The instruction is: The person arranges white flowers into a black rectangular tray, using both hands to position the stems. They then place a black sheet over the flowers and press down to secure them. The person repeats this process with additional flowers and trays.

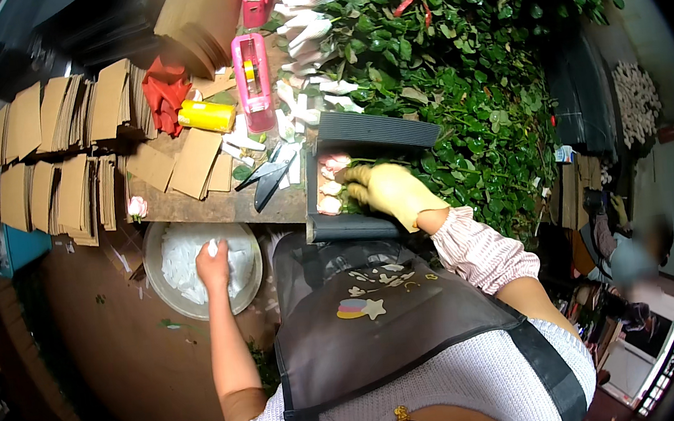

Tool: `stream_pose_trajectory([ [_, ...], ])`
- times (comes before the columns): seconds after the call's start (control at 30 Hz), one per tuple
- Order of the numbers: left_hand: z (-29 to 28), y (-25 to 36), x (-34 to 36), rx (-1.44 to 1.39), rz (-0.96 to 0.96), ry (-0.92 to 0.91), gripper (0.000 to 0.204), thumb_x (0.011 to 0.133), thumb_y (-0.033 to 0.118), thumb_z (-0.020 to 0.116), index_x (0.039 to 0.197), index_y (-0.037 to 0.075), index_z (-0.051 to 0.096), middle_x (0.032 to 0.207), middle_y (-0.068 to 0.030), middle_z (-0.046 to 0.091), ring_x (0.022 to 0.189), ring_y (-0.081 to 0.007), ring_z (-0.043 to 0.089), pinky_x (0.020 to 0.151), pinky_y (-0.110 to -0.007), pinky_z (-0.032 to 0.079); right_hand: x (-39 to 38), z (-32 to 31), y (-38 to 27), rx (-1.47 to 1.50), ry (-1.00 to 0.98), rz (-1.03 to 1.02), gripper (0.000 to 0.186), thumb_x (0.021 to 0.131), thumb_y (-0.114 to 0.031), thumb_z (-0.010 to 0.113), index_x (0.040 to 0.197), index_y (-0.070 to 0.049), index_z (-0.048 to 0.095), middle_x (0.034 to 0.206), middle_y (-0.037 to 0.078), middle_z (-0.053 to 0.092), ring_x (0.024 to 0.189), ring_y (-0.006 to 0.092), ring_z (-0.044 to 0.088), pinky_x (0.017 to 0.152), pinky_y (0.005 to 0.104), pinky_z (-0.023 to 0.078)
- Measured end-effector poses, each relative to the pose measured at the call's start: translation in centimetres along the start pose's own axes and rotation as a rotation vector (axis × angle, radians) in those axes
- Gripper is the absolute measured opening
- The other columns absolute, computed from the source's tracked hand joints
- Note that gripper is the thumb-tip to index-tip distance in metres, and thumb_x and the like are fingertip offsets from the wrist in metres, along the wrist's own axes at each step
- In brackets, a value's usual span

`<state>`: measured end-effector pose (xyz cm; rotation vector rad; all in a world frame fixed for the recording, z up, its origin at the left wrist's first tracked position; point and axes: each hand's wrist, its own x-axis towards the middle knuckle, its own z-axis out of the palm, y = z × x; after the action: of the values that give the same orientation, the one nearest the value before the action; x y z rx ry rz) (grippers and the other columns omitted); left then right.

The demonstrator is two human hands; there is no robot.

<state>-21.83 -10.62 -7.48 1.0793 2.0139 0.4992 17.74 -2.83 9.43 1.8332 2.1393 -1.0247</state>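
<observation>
My bare left hand (212,268) is closed on a small white piece (213,247) over a round pale tub (258,277). Many thin white pieces (184,263) fill this tub, which stands below the table edge. A yellow glove covers my right hand (392,191), and its curled fingers, slightly blurred, close about the pink roses (330,205). Those blooms lie at the left end of a dark ribbed holder (369,131), their stems running right under the glove. Black-handled scissors (267,179) lie spread on the table, left of the holder.
Cardboard stacks (105,104) fill the left of the table (269,206). Behind the scissors are a yellow roll (207,116), red plastic (165,93), and a pink tape dispenser (255,94). Leafy stems with white-wrapped heads (307,33) spread to the right. Another person (633,258) is far right.
</observation>
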Motion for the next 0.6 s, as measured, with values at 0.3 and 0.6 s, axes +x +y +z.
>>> stream_pose_trajectory([
  [0.3,5.0,11.5,-1.7,-0.202,0.340,-0.216,0.028,0.089,0.024,0.074,0.109,0.004,0.071,0.101,-0.0113,0.071,0.091,-0.0227,0.064,0.082,-0.036,0.051,4.7,4.6,4.1,-0.242,0.095,-0.090,0.030,0.095,-0.035,0.062,0.105,-0.007,0.069,0.091,0.019,0.072,0.088,0.0399,0.069,0.079,0.0486,0.054],
  [0.6,12.4,20.8,-0.9,0.049,0.601,-0.534,0.056,0.072,0.035,0.086,0.115,0.002,0.069,0.107,-0.0122,0.069,0.101,-0.0310,0.065,0.090,-0.039,0.051,1.8,3.8,4.9,0.535,0.094,0.012,0.030,0.094,-0.024,0.070,0.116,-0.005,0.067,0.098,0.014,0.073,0.087,0.0299,0.070,0.080,0.0367,0.054],
])
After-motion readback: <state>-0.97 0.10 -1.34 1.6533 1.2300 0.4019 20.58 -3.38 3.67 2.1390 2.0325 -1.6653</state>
